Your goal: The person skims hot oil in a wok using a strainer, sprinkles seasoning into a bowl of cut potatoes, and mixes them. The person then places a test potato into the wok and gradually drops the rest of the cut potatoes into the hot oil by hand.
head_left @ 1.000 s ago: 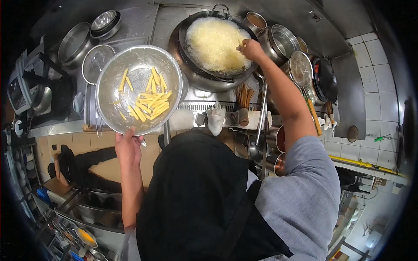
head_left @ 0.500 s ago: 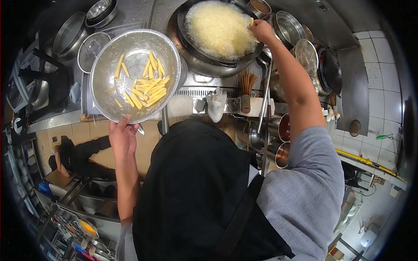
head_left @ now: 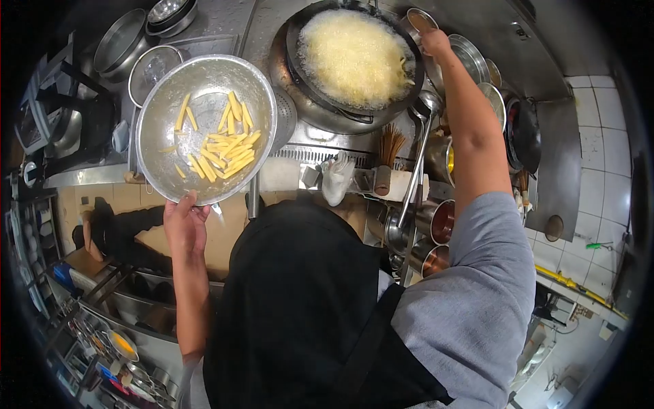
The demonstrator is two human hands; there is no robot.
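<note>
In the head view my left hand (head_left: 185,221) grips the near rim of a large metal bowl (head_left: 153,146), thumb on top. Pale yellow potato fries (head_left: 228,151) lie in it, most heaped toward its right side. My right hand (head_left: 436,43) is raised past the right edge of a dark wok (head_left: 310,95), close to a small metal pot (head_left: 420,19). Its fingers look curled together; whatever they hold, if anything, is hidden. Foaming yellow oil (head_left: 354,58) fills the wok, and a few fries show at its right side.
A ladle (head_left: 428,102) and a bamboo brush (head_left: 388,153) stand near the wok. A sieve (head_left: 153,71) and stacked bowls (head_left: 170,17) lie left. Metal pots (head_left: 430,255) sit below the counter at right. Another person (head_left: 102,228) is at lower left.
My right hand has moved right, away from over the oil; the fry it pinched is no longer visible in it. My left hand still holds the bowl, nearly in place. The view has shifted slightly.
</note>
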